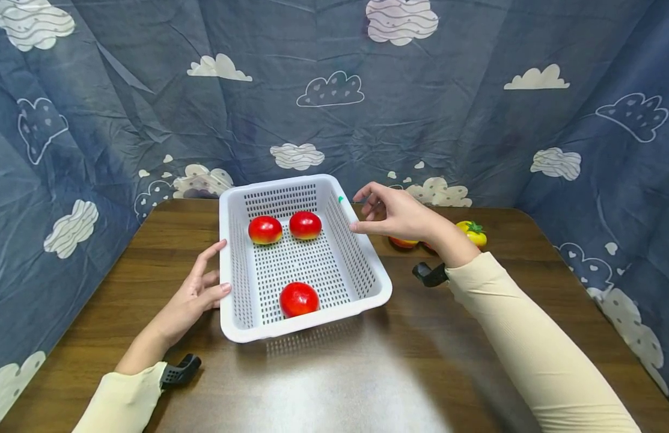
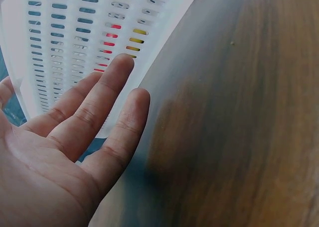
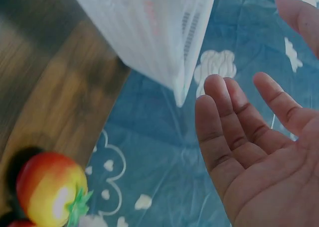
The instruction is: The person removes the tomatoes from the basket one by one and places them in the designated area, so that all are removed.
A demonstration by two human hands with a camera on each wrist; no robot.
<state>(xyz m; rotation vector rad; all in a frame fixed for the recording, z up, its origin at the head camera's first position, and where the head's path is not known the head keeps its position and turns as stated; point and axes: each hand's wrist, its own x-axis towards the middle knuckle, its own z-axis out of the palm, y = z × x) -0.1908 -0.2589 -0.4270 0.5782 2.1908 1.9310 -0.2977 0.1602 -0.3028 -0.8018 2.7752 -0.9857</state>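
A white perforated plastic basket stands mid-table, with three glossy red fruits, yellowish underneath, inside it. Two of these, a left fruit and a right fruit, sit toward the far end; a near fruit lies by the front wall. My left hand is at the basket's left side, thumb and fingertips against the rim, other fingers extended along the wall. Beside the right rim hovers my right hand, fingers loosely bent and holding nothing; whether its thumb touches the rim I cannot tell.
Behind my right wrist lie more fruits on the wooden table, partly hidden, including a yellow one with green leaves. A red-and-yellow fruit shows near the table's far edge. A blue cloud-patterned cloth hangs behind the table.
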